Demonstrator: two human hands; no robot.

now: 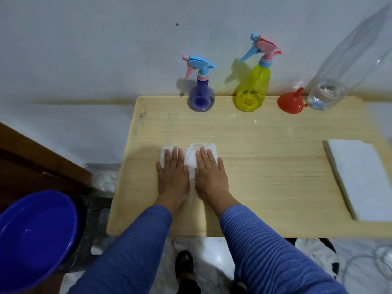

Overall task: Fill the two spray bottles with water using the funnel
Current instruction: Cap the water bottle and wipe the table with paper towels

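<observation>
A small purple spray bottle (200,96) and a taller yellow spray bottle (253,88) stand at the table's far edge, both with their blue and pink trigger heads on. A red funnel (290,101) lies mouth-down to the right of the yellow one. Beside it stands a tall clear plastic bottle (331,88) with a little water at the bottom. My left hand (172,172) and my right hand (211,171) lie flat, side by side, pressing a crumpled white paper towel (191,160) onto the wooden table (265,158).
A stack of white paper towels (360,179) lies at the table's right edge. A blue basin (36,238) with water sits on a dark stool at lower left. A white wall stands right behind the bottles. A foot (184,264) shows below the table's near edge.
</observation>
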